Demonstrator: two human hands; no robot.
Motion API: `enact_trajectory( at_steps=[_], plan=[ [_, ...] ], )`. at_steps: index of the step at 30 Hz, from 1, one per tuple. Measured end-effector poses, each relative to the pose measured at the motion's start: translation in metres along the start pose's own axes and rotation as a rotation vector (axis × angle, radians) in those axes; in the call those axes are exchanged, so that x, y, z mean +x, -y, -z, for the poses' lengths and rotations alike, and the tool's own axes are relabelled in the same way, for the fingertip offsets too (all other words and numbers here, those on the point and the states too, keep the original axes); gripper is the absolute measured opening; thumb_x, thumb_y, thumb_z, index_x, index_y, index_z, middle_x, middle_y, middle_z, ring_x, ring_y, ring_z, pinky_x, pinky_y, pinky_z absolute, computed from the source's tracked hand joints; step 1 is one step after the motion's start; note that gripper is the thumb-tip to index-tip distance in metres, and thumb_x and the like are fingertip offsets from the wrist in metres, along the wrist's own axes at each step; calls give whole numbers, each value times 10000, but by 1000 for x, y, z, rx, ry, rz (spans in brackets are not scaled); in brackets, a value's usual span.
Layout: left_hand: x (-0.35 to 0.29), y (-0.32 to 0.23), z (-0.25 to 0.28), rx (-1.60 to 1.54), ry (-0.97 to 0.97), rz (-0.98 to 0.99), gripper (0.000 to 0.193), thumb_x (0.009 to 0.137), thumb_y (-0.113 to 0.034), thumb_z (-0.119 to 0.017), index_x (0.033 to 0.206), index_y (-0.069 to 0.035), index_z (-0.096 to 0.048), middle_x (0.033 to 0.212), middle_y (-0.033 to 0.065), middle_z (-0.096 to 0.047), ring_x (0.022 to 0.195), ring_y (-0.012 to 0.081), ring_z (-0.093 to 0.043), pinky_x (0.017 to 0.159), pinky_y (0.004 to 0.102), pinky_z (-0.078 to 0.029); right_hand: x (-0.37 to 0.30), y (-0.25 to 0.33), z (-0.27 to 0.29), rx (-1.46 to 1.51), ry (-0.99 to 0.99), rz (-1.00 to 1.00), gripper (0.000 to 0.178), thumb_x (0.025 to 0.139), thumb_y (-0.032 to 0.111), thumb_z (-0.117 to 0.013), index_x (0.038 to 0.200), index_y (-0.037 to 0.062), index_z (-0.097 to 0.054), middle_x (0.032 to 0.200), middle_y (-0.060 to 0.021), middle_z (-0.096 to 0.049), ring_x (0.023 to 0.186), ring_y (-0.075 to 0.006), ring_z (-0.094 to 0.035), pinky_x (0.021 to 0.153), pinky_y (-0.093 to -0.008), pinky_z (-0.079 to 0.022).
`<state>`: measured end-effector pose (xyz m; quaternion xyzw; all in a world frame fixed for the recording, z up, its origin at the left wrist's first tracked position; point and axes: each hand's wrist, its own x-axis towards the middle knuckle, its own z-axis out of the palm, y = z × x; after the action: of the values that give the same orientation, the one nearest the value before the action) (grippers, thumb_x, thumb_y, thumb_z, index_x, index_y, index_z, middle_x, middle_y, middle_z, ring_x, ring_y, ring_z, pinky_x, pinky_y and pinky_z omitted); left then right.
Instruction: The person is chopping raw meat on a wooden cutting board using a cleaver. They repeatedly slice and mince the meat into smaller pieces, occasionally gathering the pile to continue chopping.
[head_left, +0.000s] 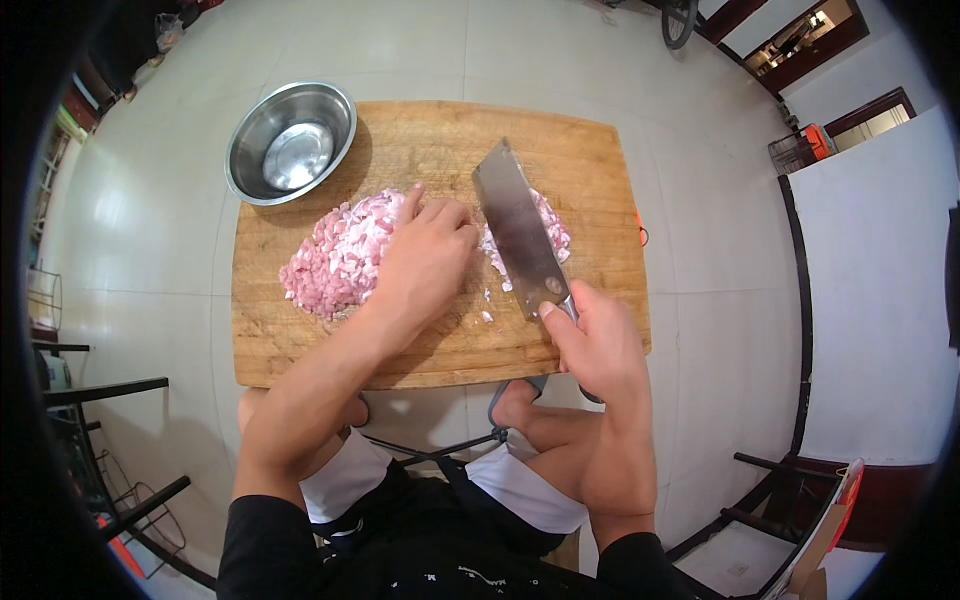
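My right hand point(598, 340) is closed round the handle of a cleaver point(520, 225). The broad blade points away from me and leans a little left, covering part of a small heap of chopped meat point(553, 228). My left hand point(432, 250) lies against the right side of a larger pile of diced pink and white meat point(335, 262). Its fingers are bent and slightly apart, one reaching along the pile's far edge, and I see nothing gripped in them. Both heaps sit on a thick wooden cutting board point(440, 360).
A steel bowl point(243, 165) with nothing in it stands on the board's far left corner. Small meat scraps point(487, 316) lie between the heaps. Dark metal-framed racks or chairs stand at both lower sides. Pale floor tiles point(700, 240) surround the board, with a wheel point(679, 22) beyond it.
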<state>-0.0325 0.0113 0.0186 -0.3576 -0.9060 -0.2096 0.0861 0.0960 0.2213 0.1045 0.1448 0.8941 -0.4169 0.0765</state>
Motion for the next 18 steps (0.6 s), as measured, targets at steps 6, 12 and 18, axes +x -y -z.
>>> enact_trajectory(
  at_steps=[6, 12, 18],
  plan=[
    [-31, 13, 19, -57, -6, -6, 156, 942, -174, -810, 1068, -83, -803, 1187, 45, -719, 1299, 252, -651, 1305, 593, -347, -18, 16, -4, -140, 9, 151, 288, 1034, 209, -733, 923, -19, -597, 789, -275, -673, 762, -527, -656, 670, -594, -515],
    [-34, 13, 33, -75, 39, -49, 160, 929, -174, -824, 1049, -72, -795, 1225, 49, -728, 1356, 258, -627, 1271, 557, -369, -34, 18, -7, -283, -43, 280, 240, 1024, 191, -740, 937, -1, -626, 766, -239, -647, 760, -510, -658, 670, -598, -516],
    [-31, 13, 34, -90, -23, -24, 157, 877, -145, -850, 959, -46, -760, 1177, 89, -700, 1238, 316, -637, 1141, 475, -474, -32, 6, -11, -90, 65, 262, 223, 1040, 197, -721, 960, 2, -649, 676, -173, -651, 643, -405, -681, 605, -524, -518]
  ],
)
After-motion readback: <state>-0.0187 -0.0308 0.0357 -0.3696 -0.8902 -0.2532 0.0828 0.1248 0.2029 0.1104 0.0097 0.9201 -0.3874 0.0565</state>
